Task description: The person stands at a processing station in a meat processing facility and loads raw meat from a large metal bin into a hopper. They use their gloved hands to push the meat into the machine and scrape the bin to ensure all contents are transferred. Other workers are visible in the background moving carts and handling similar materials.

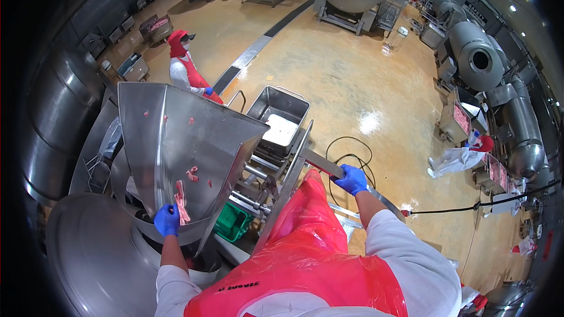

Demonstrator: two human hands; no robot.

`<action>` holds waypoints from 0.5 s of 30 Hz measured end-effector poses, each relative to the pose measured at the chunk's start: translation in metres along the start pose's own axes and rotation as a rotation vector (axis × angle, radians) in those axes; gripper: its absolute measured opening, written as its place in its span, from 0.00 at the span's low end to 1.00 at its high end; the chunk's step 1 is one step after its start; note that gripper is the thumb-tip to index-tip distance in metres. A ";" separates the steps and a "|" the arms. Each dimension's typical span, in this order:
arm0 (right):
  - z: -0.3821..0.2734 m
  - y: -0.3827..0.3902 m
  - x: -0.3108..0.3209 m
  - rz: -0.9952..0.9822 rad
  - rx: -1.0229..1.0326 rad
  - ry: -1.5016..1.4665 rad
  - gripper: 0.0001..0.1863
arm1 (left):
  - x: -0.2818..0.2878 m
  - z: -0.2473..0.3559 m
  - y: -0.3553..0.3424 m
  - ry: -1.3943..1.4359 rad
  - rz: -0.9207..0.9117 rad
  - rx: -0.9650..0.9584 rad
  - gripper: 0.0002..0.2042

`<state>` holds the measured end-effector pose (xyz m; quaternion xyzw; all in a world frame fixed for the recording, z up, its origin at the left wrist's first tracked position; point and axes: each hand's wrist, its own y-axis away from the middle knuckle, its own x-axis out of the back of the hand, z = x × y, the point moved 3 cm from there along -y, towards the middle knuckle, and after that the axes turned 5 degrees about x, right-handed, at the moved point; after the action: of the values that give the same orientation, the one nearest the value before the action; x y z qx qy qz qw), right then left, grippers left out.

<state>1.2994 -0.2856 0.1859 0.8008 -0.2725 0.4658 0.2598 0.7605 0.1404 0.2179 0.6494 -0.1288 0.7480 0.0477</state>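
Note:
A tilted stainless steel hopper [205,114] stands at the left, with small meat scraps [192,173] stuck to its inner wall. Low in it, my left hand [167,221], in a blue glove, is closed at the edge of a long pink strip of raw meat [181,204] and seems to pinch it. The fingertips are partly hidden. My right hand [351,179], also blue-gloved, is wrapped round a flat metal rail [322,163] to the right of my red apron [311,240].
Beyond the hopper stands a co-worker [187,67] in a red apron. A steel tub cart [277,111] is right of the hopper, a green basket [232,222] below it. A black hose [361,147] coils on the floor. Another worker [461,158] bends near meat bins at the right.

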 end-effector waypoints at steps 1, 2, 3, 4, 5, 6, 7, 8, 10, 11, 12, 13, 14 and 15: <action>0.000 0.000 0.000 0.002 0.001 0.004 0.29 | 0.000 0.000 0.000 -0.002 0.005 -0.002 0.16; 0.000 0.000 0.000 0.004 0.002 0.008 0.29 | 0.000 -0.001 0.000 0.001 0.003 -0.003 0.16; 0.000 0.000 -0.001 0.004 0.002 0.004 0.29 | 0.000 -0.001 0.000 0.004 0.001 -0.004 0.16; 0.001 0.000 -0.001 0.005 0.003 0.001 0.29 | 0.000 -0.001 0.000 0.007 -0.001 -0.005 0.16; 0.002 0.000 -0.001 0.006 0.002 -0.003 0.29 | 0.000 -0.001 0.000 0.008 0.000 -0.005 0.16; 0.002 0.000 -0.002 0.033 0.021 -0.013 0.28 | 0.001 0.000 0.000 0.009 0.001 -0.005 0.16; 0.003 0.001 -0.003 0.061 0.040 -0.024 0.27 | 0.001 0.001 0.000 0.010 0.002 -0.005 0.16; 0.002 0.001 -0.003 0.088 0.060 -0.034 0.26 | 0.001 0.001 0.000 0.011 0.002 -0.006 0.16; 0.000 0.001 -0.002 0.081 0.058 -0.032 0.26 | 0.001 0.001 0.000 0.015 0.002 -0.008 0.16; -0.001 0.001 -0.002 0.077 0.057 -0.031 0.26 | 0.001 0.000 0.000 0.016 0.005 -0.009 0.16; -0.001 0.001 -0.002 0.075 0.056 -0.029 0.26 | 0.001 -0.002 0.000 0.017 0.007 -0.010 0.16; -0.001 0.001 -0.002 0.073 0.055 -0.027 0.26 | 0.001 -0.003 0.000 0.018 0.010 -0.011 0.16; 0.000 0.001 -0.002 0.070 0.053 -0.024 0.26 | 0.001 -0.002 0.000 0.018 0.011 -0.011 0.16; 0.000 0.001 -0.003 0.075 0.056 -0.022 0.26 | 0.002 -0.001 0.000 0.019 0.012 -0.012 0.16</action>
<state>1.2976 -0.2859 0.1838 0.8019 -0.2920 0.4740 0.2167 0.7594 0.1403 0.2197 0.6413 -0.1369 0.7535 0.0482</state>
